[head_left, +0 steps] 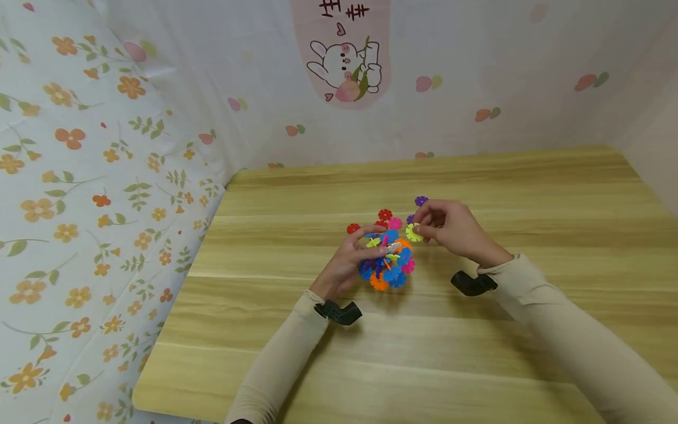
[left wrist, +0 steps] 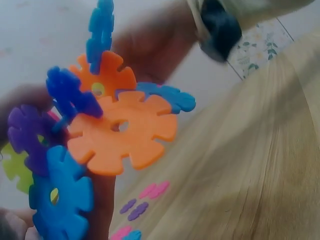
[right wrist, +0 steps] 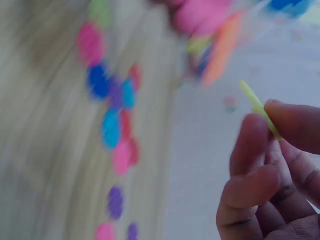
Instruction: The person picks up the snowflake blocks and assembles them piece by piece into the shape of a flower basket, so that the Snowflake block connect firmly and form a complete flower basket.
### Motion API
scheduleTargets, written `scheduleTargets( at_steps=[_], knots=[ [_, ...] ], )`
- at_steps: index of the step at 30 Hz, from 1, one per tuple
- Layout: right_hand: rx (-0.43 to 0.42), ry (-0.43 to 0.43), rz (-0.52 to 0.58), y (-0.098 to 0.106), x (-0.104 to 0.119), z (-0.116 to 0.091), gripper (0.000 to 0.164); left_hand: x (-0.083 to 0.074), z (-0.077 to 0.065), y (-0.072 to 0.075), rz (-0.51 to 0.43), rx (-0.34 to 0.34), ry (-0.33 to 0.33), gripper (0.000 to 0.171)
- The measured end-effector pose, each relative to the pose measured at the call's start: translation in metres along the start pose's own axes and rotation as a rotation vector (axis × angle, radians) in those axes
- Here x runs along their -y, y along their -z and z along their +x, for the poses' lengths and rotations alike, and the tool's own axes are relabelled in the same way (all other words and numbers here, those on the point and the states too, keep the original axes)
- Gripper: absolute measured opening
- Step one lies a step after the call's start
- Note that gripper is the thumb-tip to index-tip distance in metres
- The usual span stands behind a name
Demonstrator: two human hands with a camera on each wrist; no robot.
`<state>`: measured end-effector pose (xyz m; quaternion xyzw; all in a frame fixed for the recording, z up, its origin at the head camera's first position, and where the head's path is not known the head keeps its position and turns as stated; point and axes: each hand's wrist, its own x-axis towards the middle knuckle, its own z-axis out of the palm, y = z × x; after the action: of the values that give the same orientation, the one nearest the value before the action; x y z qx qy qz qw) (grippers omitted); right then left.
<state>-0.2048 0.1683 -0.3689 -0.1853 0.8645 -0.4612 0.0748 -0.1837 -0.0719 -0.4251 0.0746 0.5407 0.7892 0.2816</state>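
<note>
My left hand (head_left: 343, 265) grips a rounded cluster of interlocked plastic snowflake discs (head_left: 392, 274) above the table. Orange, blue, purple, pink and yellow-green pieces stick out of it at many angles. Seen from the left wrist, an orange disc (left wrist: 145, 147) faces the camera, with a blue disc (left wrist: 62, 200) below it. Just right of the cluster, my right hand (head_left: 454, 231) pinches one yellow-green disc (head_left: 412, 233) between thumb and fingers. In the right wrist view this disc (right wrist: 256, 101) appears edge-on, apart from the cluster. The left fingers partly hide the cluster's left side.
Loose discs lie on the wooden table (head_left: 254, 247) beyond the hands, among them red (head_left: 385, 214), pink (head_left: 395, 224) and purple (head_left: 421, 201) ones. A patterned cloth (head_left: 212, 70) hangs behind the table and along its left side. Each wrist wears a black camera mount (head_left: 344, 313).
</note>
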Motion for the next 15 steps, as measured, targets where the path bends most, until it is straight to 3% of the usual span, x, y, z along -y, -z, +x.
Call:
scheduleTargets(
  at_steps=[3,7,15],
  knots=[
    [-0.01,0.049,0.027,0.0,0.015,-0.006,0.006,0.0,0.002,-0.002,0.01,-0.004,-0.001,0.058],
    [-0.019,0.121,-0.037,-0.007,0.026,-0.007,0.004,0.0,0.002,-0.002,0.038,-0.012,-0.024,0.056],
    [-0.142,0.197,-0.136,-0.017,0.03,-0.011,0.014,0.0,0.002,-0.004,0.059,-0.029,-0.05,0.056]
  ],
)
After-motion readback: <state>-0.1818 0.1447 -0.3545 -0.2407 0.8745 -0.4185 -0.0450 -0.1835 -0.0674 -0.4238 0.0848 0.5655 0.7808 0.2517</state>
